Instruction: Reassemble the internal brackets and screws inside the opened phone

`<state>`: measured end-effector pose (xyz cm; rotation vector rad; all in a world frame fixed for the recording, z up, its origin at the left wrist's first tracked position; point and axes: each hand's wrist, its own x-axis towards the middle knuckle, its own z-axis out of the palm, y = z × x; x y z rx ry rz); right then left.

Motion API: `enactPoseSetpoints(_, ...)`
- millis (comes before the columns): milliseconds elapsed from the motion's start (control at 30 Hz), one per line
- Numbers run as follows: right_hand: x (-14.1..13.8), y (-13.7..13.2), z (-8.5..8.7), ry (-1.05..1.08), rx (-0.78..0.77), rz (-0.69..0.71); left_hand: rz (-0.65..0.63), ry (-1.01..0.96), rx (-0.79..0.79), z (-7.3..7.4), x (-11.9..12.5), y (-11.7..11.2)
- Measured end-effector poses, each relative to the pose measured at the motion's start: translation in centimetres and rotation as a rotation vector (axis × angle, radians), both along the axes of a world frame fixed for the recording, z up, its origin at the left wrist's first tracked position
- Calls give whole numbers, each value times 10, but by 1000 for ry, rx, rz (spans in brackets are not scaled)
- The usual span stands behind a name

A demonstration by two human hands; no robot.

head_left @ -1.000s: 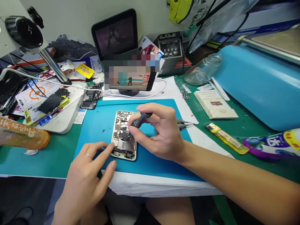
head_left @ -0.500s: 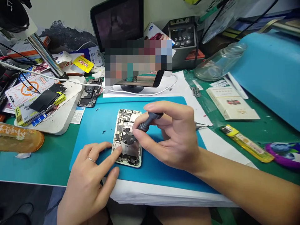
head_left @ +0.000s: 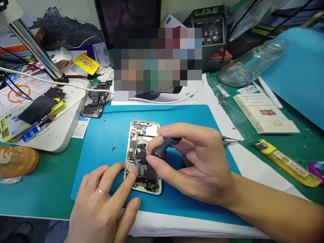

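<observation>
An opened smartphone [head_left: 145,170] lies on the blue mat [head_left: 101,135], its circuit boards and a dark coil bared. My left hand [head_left: 107,199], wearing a ring, has its fingers apart; the index fingertip rests on the phone's inside and another fingertip is at its left edge. Pinched in my right hand [head_left: 199,162] is a short dark screwdriver [head_left: 162,148], slanted over the phone's right side. Its tip is hidden behind my fingers. Tiny screws or bits [head_left: 113,148] lie on the mat left of the phone.
Tweezers [head_left: 231,140] lie just beyond my right hand. To the right are a cigarette box [head_left: 265,113], a yellow cutter-like tool [head_left: 286,163] and a glass jar [head_left: 250,64]. Another opened phone [head_left: 95,101] lies behind the mat's left corner, by a lamp pole [head_left: 35,47]. A blurred screen stands behind.
The camera view has shifted closer, so the phone and hands appear larger and lower. My right hand keeps the screwdriver over the phone, and my left index finger stays on it.
</observation>
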<state>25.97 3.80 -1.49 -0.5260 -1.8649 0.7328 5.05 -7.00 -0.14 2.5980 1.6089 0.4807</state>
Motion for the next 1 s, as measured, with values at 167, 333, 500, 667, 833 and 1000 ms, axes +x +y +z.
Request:
enactPoseSetpoints(167,1,-1,0,1,-39,-34,15,-6,5,0,0,0)
enactPoseSetpoints(333,1,-1,0,10,-71,-54,-3,15,-5,-1,-3,-1)
enactPoseSetpoints(500,1,1,2,2,-70,-52,1,-3,-34,0,-3,1)
enactPoseSetpoints(667,-1,2,3,17,-47,-41,27,-48,-31,1,-1,0)
enactPoseSetpoints(833,-1,-1,3,14,-37,-48,50,-76,-42,2,4,0)
enactPoseSetpoints(1000,0,-2,3,-6,-54,-87,54,-94,-37,2,7,1)
